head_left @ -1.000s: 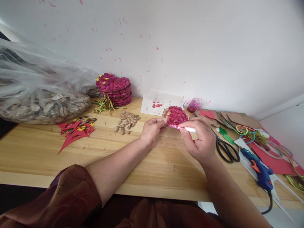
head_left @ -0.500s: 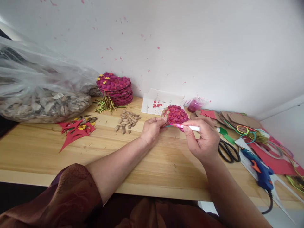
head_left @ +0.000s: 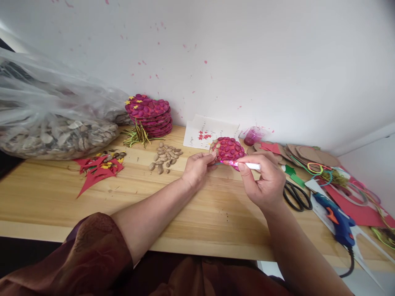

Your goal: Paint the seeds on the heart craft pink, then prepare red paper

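My left hand (head_left: 199,166) pinches the left edge of a cardboard disc covered in peanut shells (head_left: 228,149). Most of these shells are painted magenta, while a few near my left thumb stay pale tan. A white-handled paintbrush (head_left: 253,166), stained pink toward its tip, is gripped in my right hand (head_left: 265,179). Its tip is at the disc's lower front edge; whether it touches the shells I cannot tell. A bit of blue cord shows under the disc, by my left fingertips.
Left: bag of shells (head_left: 55,135), stacked magenta discs (head_left: 149,115), loose peanut shells (head_left: 166,155), red scraps (head_left: 98,176). Behind: white paper (head_left: 191,137), paint cup (head_left: 253,135). Right: cardboard pieces (head_left: 308,153), scissors (head_left: 298,196), glue gun (head_left: 339,222) with cord.
The paintbrush tip has shifted very slightly left along the disc's front edge. Both hands and the disc otherwise keep their places.
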### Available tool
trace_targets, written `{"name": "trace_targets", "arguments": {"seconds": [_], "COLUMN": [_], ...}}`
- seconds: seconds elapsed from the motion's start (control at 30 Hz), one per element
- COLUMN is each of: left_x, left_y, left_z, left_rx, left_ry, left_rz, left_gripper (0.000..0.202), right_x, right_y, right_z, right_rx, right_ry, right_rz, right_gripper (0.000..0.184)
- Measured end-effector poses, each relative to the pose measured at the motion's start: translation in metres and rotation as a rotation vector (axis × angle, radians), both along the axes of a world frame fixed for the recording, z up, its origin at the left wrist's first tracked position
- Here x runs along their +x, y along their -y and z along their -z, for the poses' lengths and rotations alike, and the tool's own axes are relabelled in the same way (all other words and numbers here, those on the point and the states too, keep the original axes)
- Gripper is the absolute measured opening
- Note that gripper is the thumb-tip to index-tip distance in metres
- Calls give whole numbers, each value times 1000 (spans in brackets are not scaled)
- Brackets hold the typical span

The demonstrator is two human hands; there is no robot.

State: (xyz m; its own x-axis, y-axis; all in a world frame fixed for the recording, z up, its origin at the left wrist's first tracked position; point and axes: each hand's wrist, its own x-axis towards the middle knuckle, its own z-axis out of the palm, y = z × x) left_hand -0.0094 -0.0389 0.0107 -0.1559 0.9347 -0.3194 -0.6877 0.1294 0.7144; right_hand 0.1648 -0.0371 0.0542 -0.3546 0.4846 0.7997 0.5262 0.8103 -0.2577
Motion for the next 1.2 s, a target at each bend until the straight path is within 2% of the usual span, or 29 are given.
{"name": "trace_targets", "arguments": {"seconds": [0.8,1.2], "left_x": [2,3], "left_y": [0,0], "left_z": [3,3], "left_rx": [42,32], "left_ry": [-37,-29], "left_rz": [0,-6], "left_gripper": [36,32], "right_x": [1,2], "right_y": [0,-1], "right_z": [2,2], "right_rx": [-21,-33], "right_ry": [-50,-36], "right_rz": [-4,-20], "right_gripper": [8,8]}}
